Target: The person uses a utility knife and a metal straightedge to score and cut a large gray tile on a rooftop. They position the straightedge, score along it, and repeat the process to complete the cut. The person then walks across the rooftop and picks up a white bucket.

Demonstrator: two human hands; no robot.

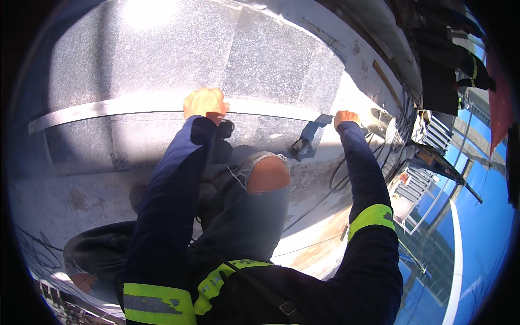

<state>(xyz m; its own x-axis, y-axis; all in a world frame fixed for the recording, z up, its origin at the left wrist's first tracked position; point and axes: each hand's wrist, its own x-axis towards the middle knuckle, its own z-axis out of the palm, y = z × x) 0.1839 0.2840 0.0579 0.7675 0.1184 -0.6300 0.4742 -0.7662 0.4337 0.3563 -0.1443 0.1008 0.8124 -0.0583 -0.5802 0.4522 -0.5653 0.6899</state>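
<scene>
A long pale straightedge (143,104) lies across a grey speckled metal sheet (271,59). My left hand (207,103) is closed in a fist on the straightedge near its middle, pressing it against the sheet. Just past its right end, my right hand (346,117) is closed, with the knuckles up. A small dark piece shows between that hand and the straightedge's tip; whatever the fingers grip is hidden. Below this end sits a dark rounded lump (301,148) whose kind I cannot make out.
My bent knee (269,173) in torn jeans is close to the sheet's near edge. Dark cables (379,154) run along the right. A wooden strip (387,84) lies at the upper right. Another person's dark sleeve (474,67) with a yellow band shows at the far right.
</scene>
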